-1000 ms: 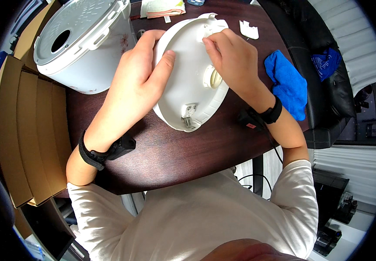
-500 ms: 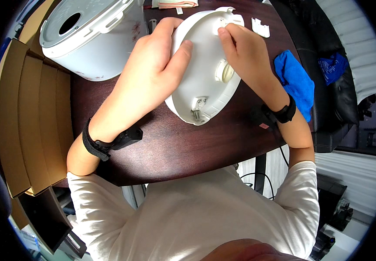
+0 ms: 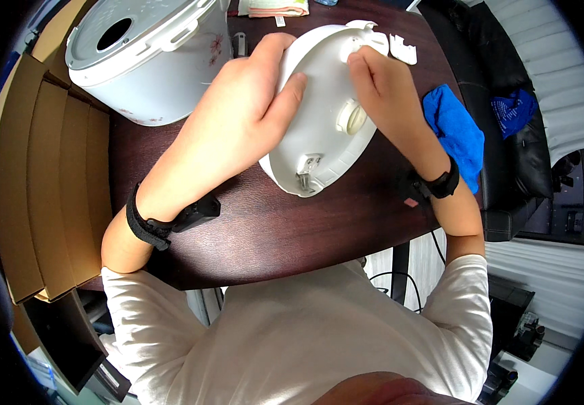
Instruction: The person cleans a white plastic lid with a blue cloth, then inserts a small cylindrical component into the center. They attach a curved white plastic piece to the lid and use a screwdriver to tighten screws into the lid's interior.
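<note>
A white plastic rice cooker lid cover (image 3: 319, 108) is held tilted over the table, its hollow inner side facing me. My left hand (image 3: 255, 101) grips its left rim, thumb inside and fingers around the outside. At the cover's far end my right hand (image 3: 386, 84) is closed, with thumb and forefinger pinched at a moulded fitting; whatever lies between them is hidden. A round cream-coloured socket (image 3: 351, 117) sits inside the cover, and a small bracket with a metal piece (image 3: 307, 174) is at its near end. A small white plastic piece (image 3: 403, 50) lies past my right hand.
The white rice cooker body (image 3: 164, 88) with a metal top stands at the far left of the dark wooden table (image 3: 265, 236). Beside it are cardboard boxes (image 3: 49, 189). A blue cloth (image 3: 455, 135) lies at the right edge, a folded towel (image 3: 275, 8) at the back.
The lid cover and both hands sit slightly lower and a little to the right in the picture, as the view shifts. Both hands keep nearly the same hold.
</note>
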`<state>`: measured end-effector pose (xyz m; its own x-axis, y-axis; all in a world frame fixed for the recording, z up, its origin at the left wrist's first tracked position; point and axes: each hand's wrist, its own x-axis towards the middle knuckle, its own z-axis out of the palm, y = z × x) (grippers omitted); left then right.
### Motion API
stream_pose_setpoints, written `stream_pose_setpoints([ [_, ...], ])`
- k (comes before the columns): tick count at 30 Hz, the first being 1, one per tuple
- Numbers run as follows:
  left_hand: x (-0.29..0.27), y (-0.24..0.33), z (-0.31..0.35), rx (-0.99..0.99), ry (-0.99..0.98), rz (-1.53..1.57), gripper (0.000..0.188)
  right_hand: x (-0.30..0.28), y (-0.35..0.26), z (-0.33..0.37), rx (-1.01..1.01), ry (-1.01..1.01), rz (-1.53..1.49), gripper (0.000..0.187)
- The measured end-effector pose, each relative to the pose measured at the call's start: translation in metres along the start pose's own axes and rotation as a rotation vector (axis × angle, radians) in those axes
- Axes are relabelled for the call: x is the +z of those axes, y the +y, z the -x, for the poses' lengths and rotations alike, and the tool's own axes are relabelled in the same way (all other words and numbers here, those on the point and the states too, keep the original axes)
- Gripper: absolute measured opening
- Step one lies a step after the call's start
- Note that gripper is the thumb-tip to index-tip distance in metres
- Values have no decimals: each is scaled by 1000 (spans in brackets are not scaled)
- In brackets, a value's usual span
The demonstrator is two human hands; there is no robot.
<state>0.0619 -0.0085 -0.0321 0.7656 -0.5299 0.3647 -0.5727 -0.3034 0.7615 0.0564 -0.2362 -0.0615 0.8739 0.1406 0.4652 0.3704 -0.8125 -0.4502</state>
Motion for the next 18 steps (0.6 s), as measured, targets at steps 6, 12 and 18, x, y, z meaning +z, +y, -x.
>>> stream_pose_setpoints([
  [6, 1, 2, -1, 34, 7, 22, 28, -22, 1, -1, 474, -256, -664, 27],
  [12, -1, 2, 0, 37, -28, 28, 26, -24, -1, 7, -137, -71, 177, 19],
  [18, -2, 3, 0, 59, -44, -17, 26, -20, -2, 0, -192, -61, 247, 19],
])
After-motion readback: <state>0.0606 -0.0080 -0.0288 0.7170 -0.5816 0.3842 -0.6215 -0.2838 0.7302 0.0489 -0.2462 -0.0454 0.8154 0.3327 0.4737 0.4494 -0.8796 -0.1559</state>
